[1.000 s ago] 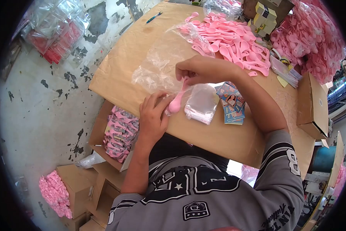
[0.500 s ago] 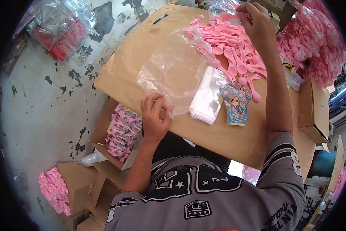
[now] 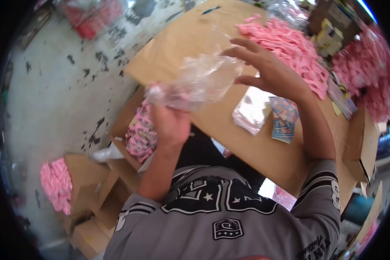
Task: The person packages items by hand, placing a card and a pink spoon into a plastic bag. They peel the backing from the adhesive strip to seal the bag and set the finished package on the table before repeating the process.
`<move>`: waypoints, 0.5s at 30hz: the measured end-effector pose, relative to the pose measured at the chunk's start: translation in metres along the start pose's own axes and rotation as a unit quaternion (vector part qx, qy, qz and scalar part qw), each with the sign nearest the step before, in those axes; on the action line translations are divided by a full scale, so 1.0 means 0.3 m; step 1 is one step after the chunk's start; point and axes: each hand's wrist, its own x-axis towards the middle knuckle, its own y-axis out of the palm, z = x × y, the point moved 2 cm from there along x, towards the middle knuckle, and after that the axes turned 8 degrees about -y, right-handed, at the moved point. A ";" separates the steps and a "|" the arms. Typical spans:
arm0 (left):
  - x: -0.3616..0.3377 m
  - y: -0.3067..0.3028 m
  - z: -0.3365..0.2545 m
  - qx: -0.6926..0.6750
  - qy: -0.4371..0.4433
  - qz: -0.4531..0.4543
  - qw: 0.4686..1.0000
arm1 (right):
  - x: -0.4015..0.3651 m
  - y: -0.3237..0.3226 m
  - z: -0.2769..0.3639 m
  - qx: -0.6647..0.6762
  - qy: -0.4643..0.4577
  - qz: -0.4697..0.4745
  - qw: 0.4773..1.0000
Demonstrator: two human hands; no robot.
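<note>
My left hand [image 3: 172,123] is closed on a gathered end of a large clear plastic bag [image 3: 203,80], above the table's near left edge. The bag stretches to the right, crumpled and see-through. Close to its far side is my right hand [image 3: 268,71], thumb and fingers apart, with nothing visible in it. Beyond that hand lies a heap of pink plastic spoons [image 3: 286,52], smeared by motion. Below it are a stack of shiny clear sleeves [image 3: 250,110] and a small pile of blue printed cards [image 3: 283,125].
A pen [image 3: 211,9] lies at the far edge of the brown-covered table [image 3: 164,47]. Bagged pink spoons [image 3: 366,73] stand to the right, behind a cardboard box [image 3: 359,138]. At lower left, an open carton holds packed pink pieces [image 3: 142,136]; more pink packs [image 3: 56,186] sit beside cartons.
The clear bag has been lifted off the table and bunched in my left hand. My right hand has come back from the far spoons toward the bag. The view has shifted.
</note>
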 end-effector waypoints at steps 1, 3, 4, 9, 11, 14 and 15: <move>-0.010 0.039 -0.002 -0.010 -0.022 0.072 0.997 | 0.025 0.009 0.004 0.009 -0.019 -0.006 1.000; -0.021 0.102 -0.014 0.011 -0.015 0.185 0.983 | 0.052 -0.018 0.059 0.126 -0.035 -0.039 0.991; -0.023 0.121 -0.019 0.042 0.012 0.224 0.974 | 0.049 -0.032 0.082 0.188 -0.025 -0.054 0.980; -0.039 0.194 -0.029 0.428 0.334 0.123 0.831 | 0.034 -0.073 0.142 0.358 -0.092 -0.091 0.925; -0.031 0.201 -0.054 0.516 0.338 0.142 0.774 | 0.027 -0.089 0.193 0.383 -0.092 -0.070 0.917; -0.042 0.189 -0.020 0.519 0.226 0.191 0.802 | 0.043 -0.100 0.248 0.372 -0.213 -0.008 0.903; -0.056 0.199 -0.006 0.507 0.210 0.211 0.809 | 0.043 -0.106 0.259 0.355 -0.255 0.013 0.899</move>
